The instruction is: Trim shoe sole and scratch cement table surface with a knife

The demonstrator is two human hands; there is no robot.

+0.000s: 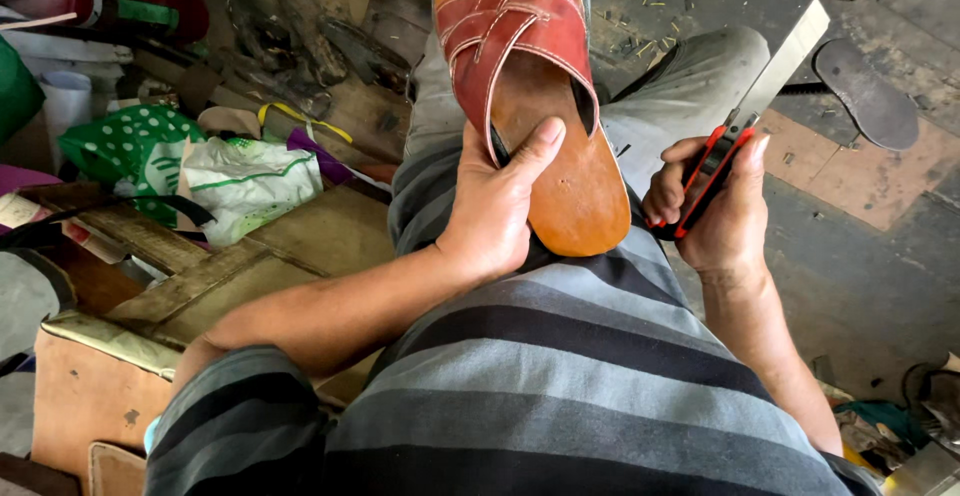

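Observation:
A tan leather sandal (560, 146) with red woven straps lies lengthwise on my lap, heel toward me. My left hand (495, 206) grips its left edge, thumb pressed on the footbed just behind the straps. My right hand (715, 206) is closed around a red and black utility knife (745, 116), whose long blade points up and to the right, away from the sandal. The knife does not touch the sandal.
A dark loose sole (868, 91) lies on the floor at the upper right. On the left stand wooden boards (200, 276), a green dotted bag (130, 146), a white bag (250, 181) and scattered tools. Scraps lie at the lower right corner.

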